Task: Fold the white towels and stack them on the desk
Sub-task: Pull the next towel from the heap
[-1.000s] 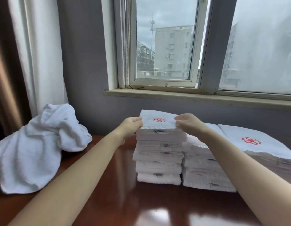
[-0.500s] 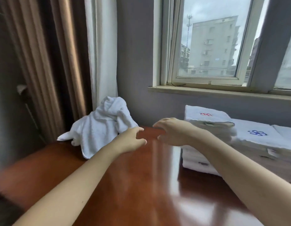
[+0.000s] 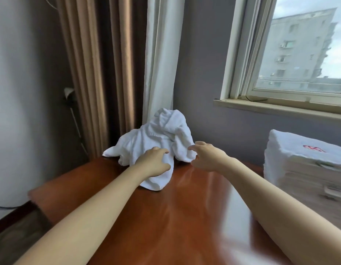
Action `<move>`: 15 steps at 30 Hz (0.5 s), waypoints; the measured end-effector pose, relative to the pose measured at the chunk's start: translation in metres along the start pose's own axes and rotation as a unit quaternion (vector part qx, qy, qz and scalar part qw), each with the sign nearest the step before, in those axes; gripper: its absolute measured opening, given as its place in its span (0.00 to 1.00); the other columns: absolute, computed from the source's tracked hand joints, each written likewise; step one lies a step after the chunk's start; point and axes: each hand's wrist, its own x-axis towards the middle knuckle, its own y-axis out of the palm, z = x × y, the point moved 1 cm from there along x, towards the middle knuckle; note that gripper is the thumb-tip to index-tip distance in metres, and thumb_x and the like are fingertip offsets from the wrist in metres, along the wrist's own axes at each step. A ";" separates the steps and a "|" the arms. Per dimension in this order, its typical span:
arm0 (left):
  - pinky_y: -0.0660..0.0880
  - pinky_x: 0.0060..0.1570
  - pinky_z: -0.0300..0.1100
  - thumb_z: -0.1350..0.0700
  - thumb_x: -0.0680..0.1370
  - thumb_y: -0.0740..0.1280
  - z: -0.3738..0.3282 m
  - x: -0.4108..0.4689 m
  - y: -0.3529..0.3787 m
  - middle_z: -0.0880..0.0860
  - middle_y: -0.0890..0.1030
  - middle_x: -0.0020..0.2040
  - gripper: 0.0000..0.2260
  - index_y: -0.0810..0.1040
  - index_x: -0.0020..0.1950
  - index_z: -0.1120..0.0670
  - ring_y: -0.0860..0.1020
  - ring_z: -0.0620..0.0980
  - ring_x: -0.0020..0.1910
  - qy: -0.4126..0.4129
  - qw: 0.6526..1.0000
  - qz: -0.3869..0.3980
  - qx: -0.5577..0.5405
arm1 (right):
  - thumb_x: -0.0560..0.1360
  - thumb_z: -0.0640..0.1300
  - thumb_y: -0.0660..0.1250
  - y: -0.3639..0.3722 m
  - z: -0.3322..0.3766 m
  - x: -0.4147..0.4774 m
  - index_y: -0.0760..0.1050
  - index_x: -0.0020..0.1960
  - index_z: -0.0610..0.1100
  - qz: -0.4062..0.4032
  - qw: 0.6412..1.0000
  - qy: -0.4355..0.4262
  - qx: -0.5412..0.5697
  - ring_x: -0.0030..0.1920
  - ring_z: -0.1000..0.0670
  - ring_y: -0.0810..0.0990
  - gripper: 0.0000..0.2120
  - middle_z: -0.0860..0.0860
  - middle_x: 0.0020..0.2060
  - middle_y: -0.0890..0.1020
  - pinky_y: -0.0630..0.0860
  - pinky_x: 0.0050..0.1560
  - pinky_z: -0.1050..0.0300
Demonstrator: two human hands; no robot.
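One reddish-brown glossy desk [image 3: 185,217] is running under both forearms and out past the hands, taking up most of the bottom of the shot. Beyond the left hand, two curtains are hanging: one brown curtain [image 3: 89,73] and, next to it, one white curtain [image 3: 162,54] coming down right behind the towels. Up and beyond the right hand, one window [image 3: 299,54] is showing a grey apartment block outside.

Off to the right of the right hand, well apart from it, one stack of folded towels [image 3: 303,165] is sitting on the desk. The layers are too smeared with blur to count.

Straight ahead of both hands, one crumpled towel heap [image 3: 162,134] is lying at the far end of the desk against the white curtain. Can't tell if it's one towel or several bunched up.

Two bare hands are out. The left hand [image 3: 153,162] is hovering over the front of the heap with fingers loosely spread, gripping nothing; can't tell if it's actually touching the cloth. The right hand [image 3: 207,157] is hanging just beside the heap's right edge, fingers spread and pointing at it, holding nothing.

Smallest bit: one red emblem [image 3: 313,148] is showing on top of the folded stack.
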 end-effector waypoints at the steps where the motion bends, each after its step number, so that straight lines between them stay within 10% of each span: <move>1: 0.71 0.58 0.43 0.49 0.79 0.65 0.000 0.008 0.000 0.48 0.64 0.75 0.26 0.63 0.76 0.47 0.69 0.50 0.69 0.007 1.000 -0.008 0.001 | 0.77 0.48 0.62 0.002 -0.002 0.010 0.61 0.76 0.56 -0.004 1.000 0.005 0.004 0.71 0.47 0.65 0.29 0.53 0.73 0.64 0.72 0.61 0.49; 7: 0.74 0.60 0.52 0.52 0.78 0.65 -0.005 0.055 -0.002 0.51 0.70 0.71 0.20 0.70 0.69 0.53 0.71 0.53 0.66 0.028 0.994 -0.101 -0.043 | 0.76 0.47 0.63 0.014 -0.012 0.071 0.59 0.76 0.51 -0.041 0.995 0.039 0.079 0.65 0.44 0.72 0.30 0.50 0.70 0.68 0.75 0.58 0.47; 12: 0.71 0.65 0.49 0.53 0.79 0.65 -0.002 0.092 0.008 0.47 0.64 0.75 0.23 0.66 0.74 0.50 0.65 0.50 0.72 0.041 0.989 -0.137 -0.038 | 0.77 0.52 0.60 0.032 -0.021 0.115 0.66 0.58 0.47 -0.106 0.974 0.112 0.169 0.46 0.45 0.76 0.13 0.52 0.44 0.76 0.71 0.41 0.53; 15: 0.73 0.61 0.49 0.55 0.79 0.64 0.001 0.100 0.019 0.47 0.67 0.72 0.22 0.67 0.73 0.52 0.69 0.49 0.69 0.048 0.985 -0.155 -0.063 | 0.78 0.53 0.60 0.042 -0.021 0.129 0.69 0.66 0.51 -0.143 0.959 0.123 0.210 0.51 0.48 0.79 0.18 0.54 0.50 0.79 0.72 0.43 0.56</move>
